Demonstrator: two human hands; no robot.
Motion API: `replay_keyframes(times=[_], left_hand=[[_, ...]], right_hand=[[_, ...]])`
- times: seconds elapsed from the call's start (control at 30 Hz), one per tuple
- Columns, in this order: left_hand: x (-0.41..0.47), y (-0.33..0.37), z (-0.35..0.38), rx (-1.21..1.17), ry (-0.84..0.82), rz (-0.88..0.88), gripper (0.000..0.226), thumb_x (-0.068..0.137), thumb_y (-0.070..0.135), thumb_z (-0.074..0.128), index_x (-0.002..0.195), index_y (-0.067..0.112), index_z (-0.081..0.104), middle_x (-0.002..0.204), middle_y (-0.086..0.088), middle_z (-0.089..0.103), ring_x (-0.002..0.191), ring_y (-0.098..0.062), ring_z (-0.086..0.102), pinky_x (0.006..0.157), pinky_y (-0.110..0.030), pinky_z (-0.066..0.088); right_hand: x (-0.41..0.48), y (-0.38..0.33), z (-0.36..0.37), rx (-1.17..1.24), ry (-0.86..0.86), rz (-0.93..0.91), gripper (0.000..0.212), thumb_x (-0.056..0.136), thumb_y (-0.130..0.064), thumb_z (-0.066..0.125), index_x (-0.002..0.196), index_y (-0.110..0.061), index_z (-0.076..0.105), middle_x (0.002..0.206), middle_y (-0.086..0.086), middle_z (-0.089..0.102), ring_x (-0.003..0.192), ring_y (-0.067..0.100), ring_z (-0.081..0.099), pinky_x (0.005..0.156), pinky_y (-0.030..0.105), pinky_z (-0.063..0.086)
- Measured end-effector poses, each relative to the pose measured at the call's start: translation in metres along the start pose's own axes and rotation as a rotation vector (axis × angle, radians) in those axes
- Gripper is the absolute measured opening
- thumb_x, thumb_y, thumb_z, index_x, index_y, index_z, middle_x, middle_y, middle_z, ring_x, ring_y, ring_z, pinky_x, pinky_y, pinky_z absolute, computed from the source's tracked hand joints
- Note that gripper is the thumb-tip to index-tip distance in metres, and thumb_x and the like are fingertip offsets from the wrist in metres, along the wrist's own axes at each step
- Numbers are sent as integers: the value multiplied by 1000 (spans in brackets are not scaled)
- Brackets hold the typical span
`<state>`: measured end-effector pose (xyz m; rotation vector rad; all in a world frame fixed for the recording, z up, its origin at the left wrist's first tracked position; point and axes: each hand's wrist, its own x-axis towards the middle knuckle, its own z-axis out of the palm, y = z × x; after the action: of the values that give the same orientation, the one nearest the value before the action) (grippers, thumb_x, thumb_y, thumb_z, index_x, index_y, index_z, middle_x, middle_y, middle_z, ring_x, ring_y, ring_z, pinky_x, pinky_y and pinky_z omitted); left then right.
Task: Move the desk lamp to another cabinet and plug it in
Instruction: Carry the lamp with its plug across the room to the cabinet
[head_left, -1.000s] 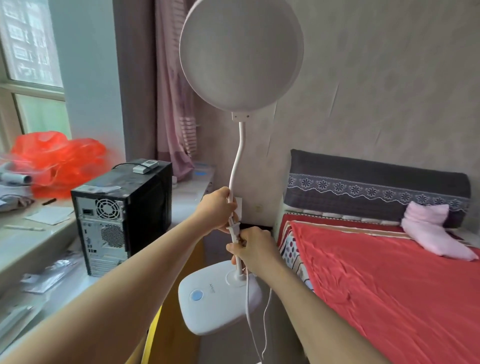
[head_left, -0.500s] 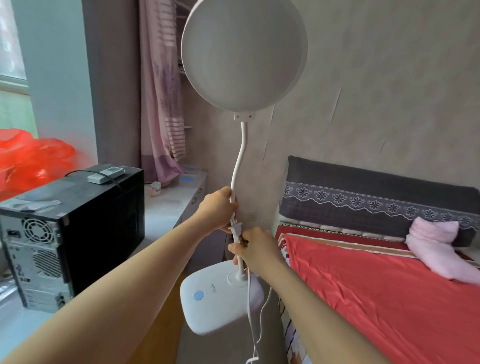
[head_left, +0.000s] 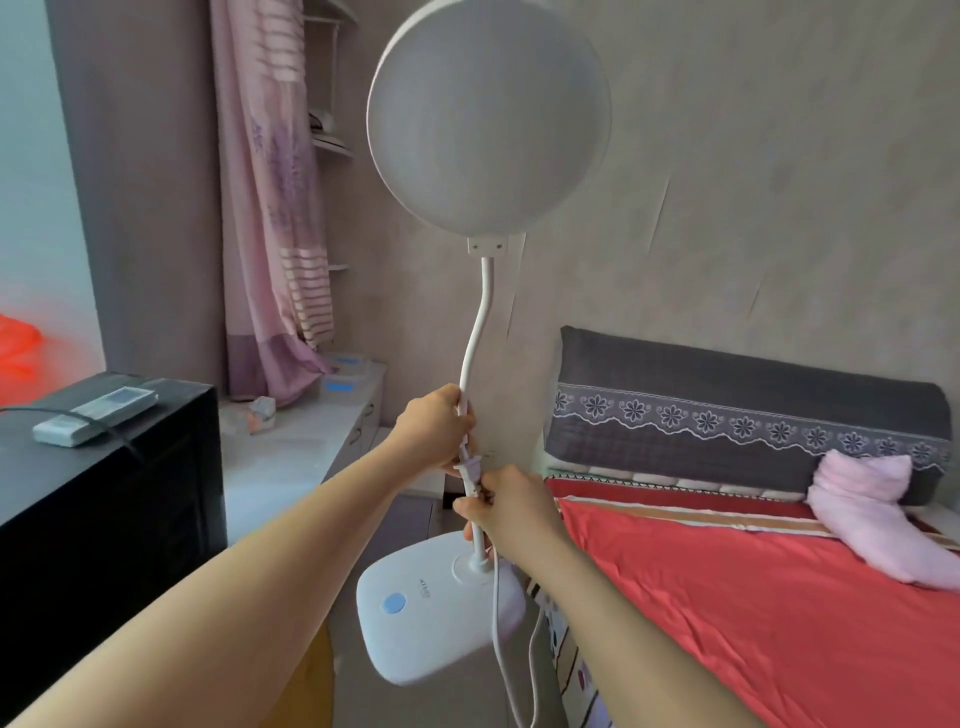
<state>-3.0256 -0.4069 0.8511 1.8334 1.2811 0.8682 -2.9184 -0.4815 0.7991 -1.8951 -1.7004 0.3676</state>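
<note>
I hold a white desk lamp (head_left: 488, 130) up in the air in front of me. Its round head is at the top, a bent thin stem (head_left: 475, 343) runs down to a flat white base (head_left: 415, 623) with a blue button. My left hand (head_left: 434, 426) is shut around the stem. Just below it, my right hand (head_left: 501, 501) grips the lower stem together with the white cord, whose plug (head_left: 470, 470) sticks up between the two hands. The cord (head_left: 496, 639) hangs down past the base.
A black computer case (head_left: 104, 499) with a remote on top stands at the left. Behind it a white cabinet top (head_left: 291, 441) runs to a pink curtain (head_left: 270, 208). A bed with a red sheet (head_left: 753, 597), dark headboard cushion and pink towel fills the right.
The view has swung to the right: the computer case and red bag slid toward the left edge, more bed and wall show. Both hands keep the same hold on the lamp.
</note>
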Motion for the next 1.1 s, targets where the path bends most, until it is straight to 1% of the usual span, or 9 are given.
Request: replay_keyframes(times=[0.17,0.33,0.5,0.57,0.67,0.83,0.93,1.03,1.1], left_hand=[[58,-5,-11,13,-18,15,14,91,8,47,100,7,57,105,-21,70,95,-40,68,84,-50,58],[110,-10,-15,55,-17,41,5,91,14,49,92,15,53,106,-18,70,96,-38,68,84,-48,58],[151,-20,-8,47,-10,24,9,91,14,49,97,14,56,105,-18,69,95,-38,68,82,-49,59],[171,-21,-2,36,-4,12,7,92,13,49,94,14,56,101,-16,70,88,-34,70,75,-46,61],[195,-22,8,-8,13,-7,18,92,8,48,79,20,53,92,-14,70,63,-19,69,46,-29,58],[234,-17,28,-45,46,-34,23,91,5,45,74,21,50,77,-6,63,53,-13,62,33,-18,46],[261,-10,44,-64,58,-47,22,91,6,45,75,20,51,77,-6,63,58,-17,64,37,-23,52],[285,-3,60,-61,73,-62,21,90,5,46,76,20,51,78,-6,65,67,-23,69,55,-35,62],[298,-1,67,-70,79,-70,20,90,5,46,76,19,51,84,-11,68,72,-26,71,59,-37,62]], right_hand=[[55,-7,3,7,10,14,14,85,-24,60,72,-21,61,68,4,75,43,1,58,52,19,42],[101,-8,5,36,21,53,15,86,-21,59,83,-10,69,72,9,76,69,23,72,73,32,57],[139,3,8,41,9,52,16,87,-21,58,87,-10,69,75,10,76,62,19,70,71,34,59],[158,11,8,43,2,45,15,86,-20,58,86,-10,69,74,10,76,61,19,69,70,34,60],[182,24,5,48,-14,24,12,86,-19,58,84,-12,67,73,9,76,52,12,63,65,28,57],[221,49,-4,33,-43,-16,12,85,-20,56,75,-18,62,73,8,76,50,9,59,66,28,55],[249,69,-15,26,-54,-21,12,85,-21,57,75,-17,62,74,8,76,57,14,64,68,30,56],[274,89,-24,22,-65,-37,13,83,-22,57,71,-19,60,72,7,76,54,13,61,65,28,54],[287,97,-28,8,-67,-48,13,82,-22,56,70,-20,61,71,6,76,54,13,61,66,28,55]])
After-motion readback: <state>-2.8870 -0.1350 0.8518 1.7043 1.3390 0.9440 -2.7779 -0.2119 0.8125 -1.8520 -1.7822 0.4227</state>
